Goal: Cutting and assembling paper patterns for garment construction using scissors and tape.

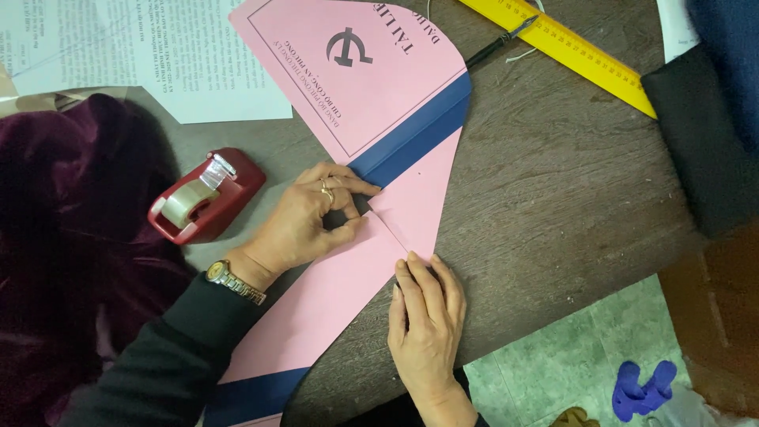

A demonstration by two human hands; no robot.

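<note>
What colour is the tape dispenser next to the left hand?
Red, seen in the head view: the tape dispenser sits beside the left hand.

Pink card folder (332, 292) w/ navy spine strip, folded flat on table

Pink, blue-banded printed folder (371, 87), perhaps card.

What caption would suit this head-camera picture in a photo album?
Left hand and right hand press a folded pink paper on a wooden table, beside a red tape dispenser.
</note>
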